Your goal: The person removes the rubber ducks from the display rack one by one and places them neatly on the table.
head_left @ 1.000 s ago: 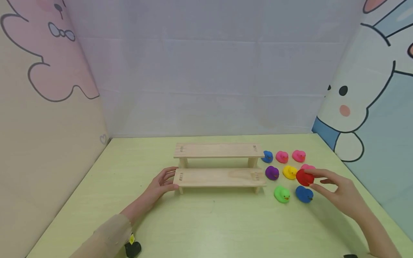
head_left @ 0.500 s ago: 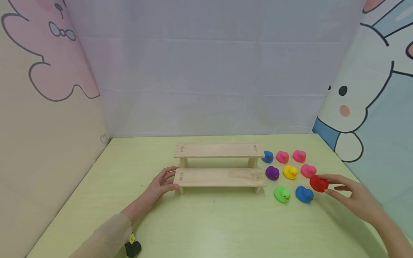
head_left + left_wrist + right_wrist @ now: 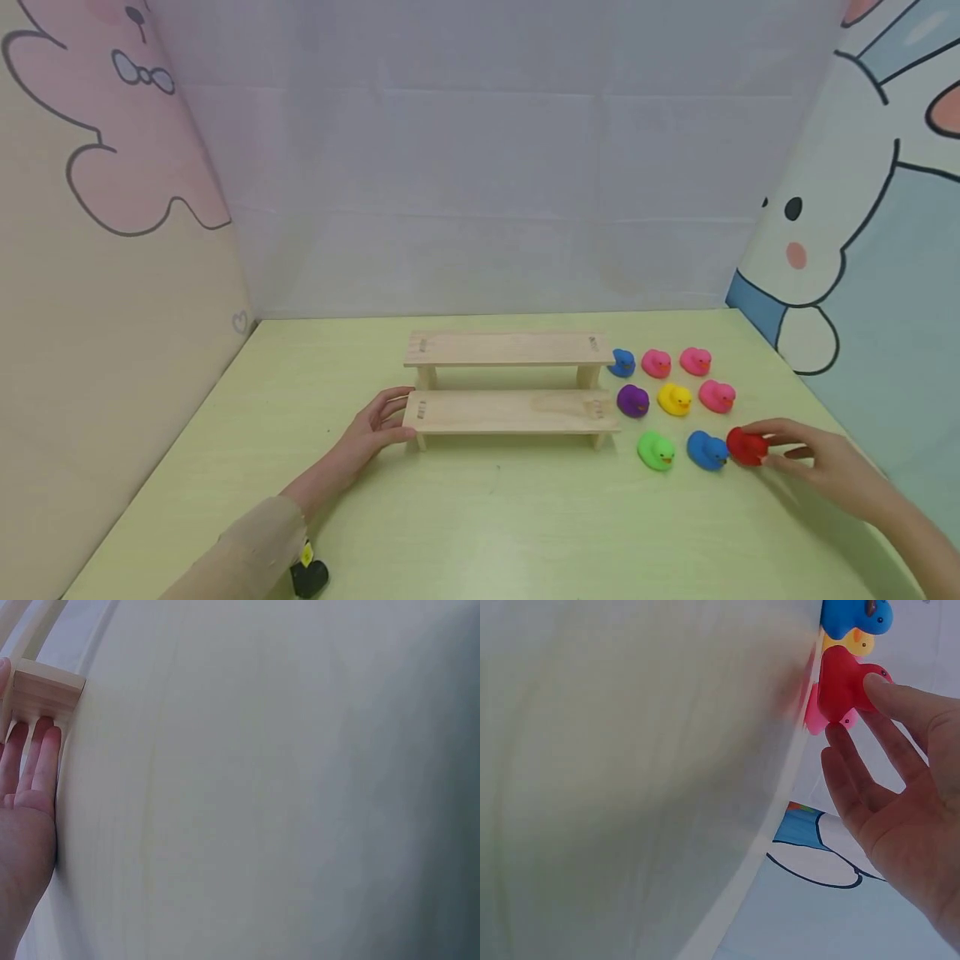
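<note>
My right hand (image 3: 832, 468) pinches a red rubber duck (image 3: 747, 447) between thumb and fingers, low at the right side of the table, right beside a blue rubber duck (image 3: 707, 451). In the right wrist view the thumb lies on the red duck (image 3: 844, 686) near its head. A two-step wooden shelf (image 3: 510, 412) stands mid-table, its steps bare. My left hand (image 3: 372, 425) grips the left end of its lower step, thumb toward the front and the other fingers behind. The left wrist view shows those fingers (image 3: 46, 761) reaching up by the shelf's leg (image 3: 46, 690).
Left of the blue duck sits a green duck (image 3: 656, 451). Behind them are a purple duck (image 3: 633, 401), a yellow duck (image 3: 674, 399) and a pink duck (image 3: 717, 396). Farther back are another blue duck (image 3: 622, 363) and two more pink ones. Printed cloth walls surround the table (image 3: 480, 517).
My right hand has carried the red duck to the right and down, from over the pink and blue ducks to the blue duck's right side. The left hand and shelf stay still.
</note>
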{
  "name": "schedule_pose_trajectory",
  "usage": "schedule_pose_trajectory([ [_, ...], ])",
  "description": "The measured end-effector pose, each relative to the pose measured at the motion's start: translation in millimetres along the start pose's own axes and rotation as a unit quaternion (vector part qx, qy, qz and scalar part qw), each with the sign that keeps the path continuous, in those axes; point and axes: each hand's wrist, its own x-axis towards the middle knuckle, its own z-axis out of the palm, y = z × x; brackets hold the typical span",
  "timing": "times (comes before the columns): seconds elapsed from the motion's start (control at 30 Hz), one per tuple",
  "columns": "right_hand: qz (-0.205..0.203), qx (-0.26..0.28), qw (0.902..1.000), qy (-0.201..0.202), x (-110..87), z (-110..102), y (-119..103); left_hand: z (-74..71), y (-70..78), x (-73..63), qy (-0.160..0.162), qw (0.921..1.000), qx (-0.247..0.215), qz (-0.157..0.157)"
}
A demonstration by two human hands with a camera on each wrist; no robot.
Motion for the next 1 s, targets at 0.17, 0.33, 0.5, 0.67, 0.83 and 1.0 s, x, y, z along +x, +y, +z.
schedule_pose_trajectory([
  [0.17, -0.011, 0.009, 0.9998, -0.011, 1.5, 0.3, 5.4, 0.0, -0.6, 0.0, -0.001, 1.0000, -0.001, 0.003],
  [0.33, -0.037, 0.005, 0.9993, 0.000, 1.6, 0.8, 10.3, 0.0, 0.4, -0.8, 0.002, 1.0000, -0.004, 0.000],
  [0.5, -0.021, -0.009, 0.9997, -0.007, 3.4, -1.2, 11.8, 0.4, 0.4, -1.4, 0.001, 1.0000, -0.003, 0.004],
  [0.67, -0.008, -0.003, 0.9996, -0.027, 4.2, -3.4, 11.8, 1.0, 0.4, -1.8, 0.000, 1.0000, -0.002, 0.010],
  [0.83, 0.000, -0.004, 0.9995, -0.032, 4.0, -5.0, 11.0, 0.4, 0.2, -1.4, -0.006, 0.9998, -0.011, 0.018],
  [1.0, 0.003, -0.007, 0.9995, -0.029, 4.1, -5.1, 10.8, 0.1, -0.1, -1.2, -0.009, 0.9996, -0.016, 0.021],
])
